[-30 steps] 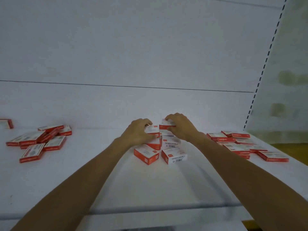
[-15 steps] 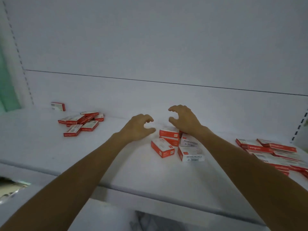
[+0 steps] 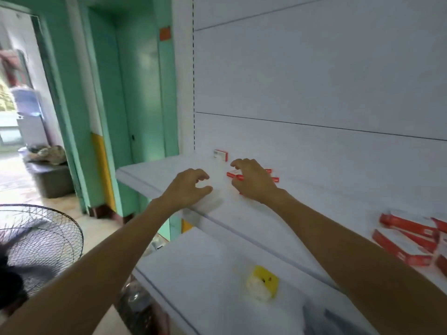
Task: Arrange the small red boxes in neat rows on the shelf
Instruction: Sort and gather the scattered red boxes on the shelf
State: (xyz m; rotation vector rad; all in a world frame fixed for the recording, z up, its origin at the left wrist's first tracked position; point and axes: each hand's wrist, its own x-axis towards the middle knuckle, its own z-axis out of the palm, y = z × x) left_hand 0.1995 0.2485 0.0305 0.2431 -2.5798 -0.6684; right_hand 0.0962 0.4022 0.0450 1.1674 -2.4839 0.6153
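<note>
Two bare hands are out over the long white shelf board (image 3: 314, 204), head view; the left hand (image 3: 191, 187) hangs half-curled above the front edge, holding nothing; the right hand (image 3: 254, 183) is clawed wide over a small cluster of flat red-and-white cardboard boxes (image 3: 232, 175) near the back panel, thumb and fingers apart, nothing clamped; whether it touches them I cannot tell; a lone red box (image 3: 220, 155) stands just behind; a blurred loose heap of red boxes (image 3: 406, 238) lies well apart to the right. My read: light, stiff, slick little cartons, quick to skid, soft at the corners; pinch each by its long sides, or square several between flat palms.
</note>
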